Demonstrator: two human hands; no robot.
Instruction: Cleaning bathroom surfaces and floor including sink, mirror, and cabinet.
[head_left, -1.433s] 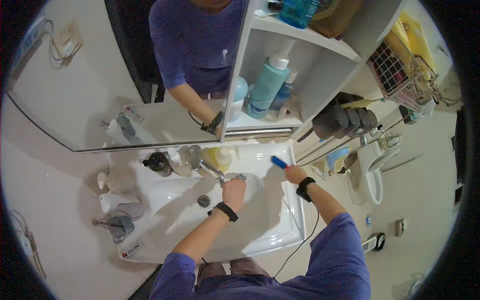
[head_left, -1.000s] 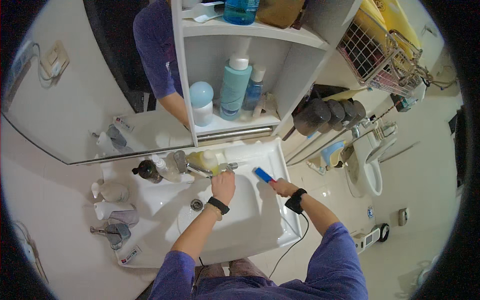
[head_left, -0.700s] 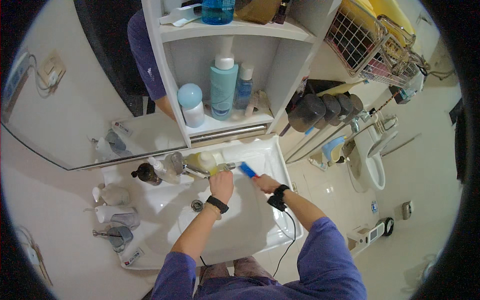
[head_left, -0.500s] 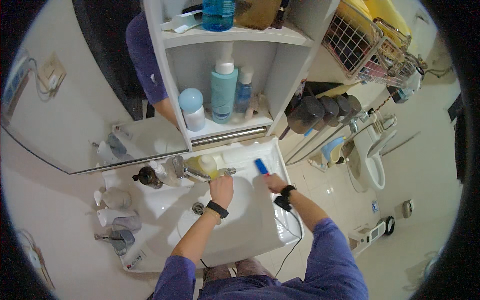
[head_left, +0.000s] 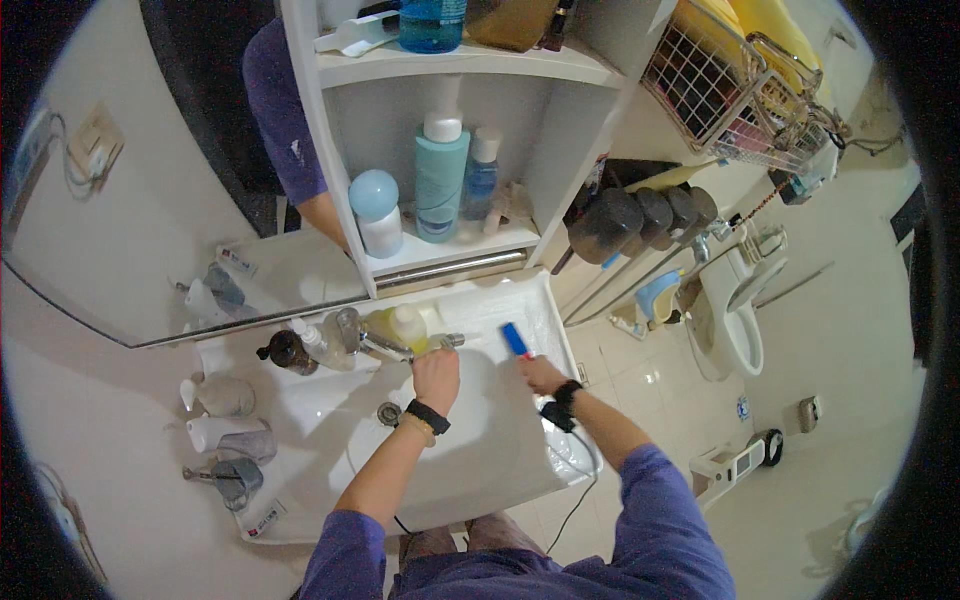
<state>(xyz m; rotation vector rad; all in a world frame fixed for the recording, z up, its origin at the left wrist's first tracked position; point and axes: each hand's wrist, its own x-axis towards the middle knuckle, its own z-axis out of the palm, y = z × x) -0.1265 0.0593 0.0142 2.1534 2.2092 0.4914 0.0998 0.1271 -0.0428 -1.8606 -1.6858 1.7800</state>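
My right hand (head_left: 543,376) is closed round the handle of what looks like a small brush (head_left: 514,338). It has a blue block-like end and a bit of red by my fingers, and it points up and left over the right rim of the white washbasin (head_left: 400,495). My left hand (head_left: 437,376) is a closed fist over the basin, right beside the metal tap (head_left: 385,347). A short grey metal piece (head_left: 452,340) shows just past its knuckles. What those fingers hold is hidden. Below and left of that fist lies the round drain (head_left: 389,413).
Bottles, among them a dark one (head_left: 287,352) and a yellowish one (head_left: 408,325), stand behind the tap. Pump bottles and a cup (head_left: 237,482) line the left rim. A shelf (head_left: 450,262) overhangs the back. A black cable (head_left: 585,490) hangs at the right; a toilet (head_left: 742,335) stands beyond.
The whole view has shifted slightly. The blue end of the brush has moved a little down and left with my right hand. My left hand stays by the tap, still closed.
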